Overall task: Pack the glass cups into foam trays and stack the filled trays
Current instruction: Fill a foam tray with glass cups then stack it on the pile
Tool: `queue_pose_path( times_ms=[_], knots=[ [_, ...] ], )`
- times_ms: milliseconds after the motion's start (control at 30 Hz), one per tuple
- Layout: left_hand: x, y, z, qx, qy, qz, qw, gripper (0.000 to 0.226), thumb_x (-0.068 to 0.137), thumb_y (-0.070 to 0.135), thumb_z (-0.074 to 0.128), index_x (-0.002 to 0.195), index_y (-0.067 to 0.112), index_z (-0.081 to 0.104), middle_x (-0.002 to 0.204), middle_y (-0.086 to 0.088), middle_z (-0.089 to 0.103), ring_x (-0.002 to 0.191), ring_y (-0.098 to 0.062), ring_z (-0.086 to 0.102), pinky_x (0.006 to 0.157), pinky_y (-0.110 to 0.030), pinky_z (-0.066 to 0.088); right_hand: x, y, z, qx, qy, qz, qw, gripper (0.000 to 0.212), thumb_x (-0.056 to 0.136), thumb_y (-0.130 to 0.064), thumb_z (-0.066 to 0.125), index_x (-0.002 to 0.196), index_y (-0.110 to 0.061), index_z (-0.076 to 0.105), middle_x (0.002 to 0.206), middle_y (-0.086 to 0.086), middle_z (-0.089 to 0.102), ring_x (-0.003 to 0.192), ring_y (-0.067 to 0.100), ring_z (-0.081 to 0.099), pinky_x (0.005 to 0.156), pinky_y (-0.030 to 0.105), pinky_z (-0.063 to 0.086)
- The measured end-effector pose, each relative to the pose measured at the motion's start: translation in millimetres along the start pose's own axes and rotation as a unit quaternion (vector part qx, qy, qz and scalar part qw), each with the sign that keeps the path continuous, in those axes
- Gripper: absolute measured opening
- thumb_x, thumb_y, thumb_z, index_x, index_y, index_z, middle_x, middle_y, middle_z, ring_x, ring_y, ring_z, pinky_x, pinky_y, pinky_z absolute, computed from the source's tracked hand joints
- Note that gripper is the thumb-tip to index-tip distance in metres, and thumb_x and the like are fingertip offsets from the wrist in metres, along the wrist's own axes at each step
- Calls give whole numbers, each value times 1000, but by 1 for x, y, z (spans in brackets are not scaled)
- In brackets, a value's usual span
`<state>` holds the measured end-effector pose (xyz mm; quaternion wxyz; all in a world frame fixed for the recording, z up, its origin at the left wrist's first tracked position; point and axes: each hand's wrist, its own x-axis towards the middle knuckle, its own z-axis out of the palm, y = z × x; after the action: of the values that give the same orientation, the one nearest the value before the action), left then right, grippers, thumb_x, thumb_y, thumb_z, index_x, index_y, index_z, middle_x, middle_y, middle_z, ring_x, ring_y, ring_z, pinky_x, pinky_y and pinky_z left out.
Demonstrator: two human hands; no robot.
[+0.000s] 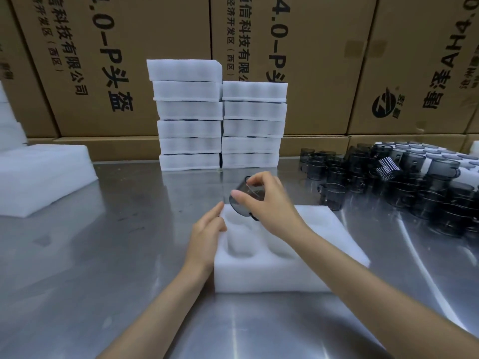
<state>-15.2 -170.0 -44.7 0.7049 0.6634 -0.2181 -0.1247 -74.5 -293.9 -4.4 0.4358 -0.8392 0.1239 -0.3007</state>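
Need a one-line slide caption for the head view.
Right hand tilts a dark glass cup over an empty foam tray; left hand steadies it.

A brushed stainless-steel tabletop (108, 255) fills the lower part of the view, its surface showing soft reflections and faint scuffs. Behind its far edge stands a wall of large brown corrugated cardboard cartons (145, 60), stacked side by side and printed in black with Chinese characters and letters turned sideways. A round black logo (385, 105) is printed on the right-hand carton. Lower, flatter cartons (108, 150) lie beneath them, along the table's back edge.
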Motion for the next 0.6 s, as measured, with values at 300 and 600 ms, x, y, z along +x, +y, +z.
queue_pose_path(
  times_ms=[300,600],
  knots=[
    [-3,2,1,-19,15,0,1000,41,94,3,44,133,10,53,122,-6,62,110,-18,57,107,-34,37,-12,-2,8,-241,-37,-97,965,52,78,-58,64,119,-35,41,109,-7,38,85,18,56,66,32,47],
    [-1,0,-3,7,-19,29,999,46,93,0,38,135,10,50,135,-3,54,125,-12,48,111,-34,32,-13,-3,4,-228,-74,-64,969,46,84,-65,47,124,-42,48,111,-13,44,96,10,56,81,31,48]
  ],
)
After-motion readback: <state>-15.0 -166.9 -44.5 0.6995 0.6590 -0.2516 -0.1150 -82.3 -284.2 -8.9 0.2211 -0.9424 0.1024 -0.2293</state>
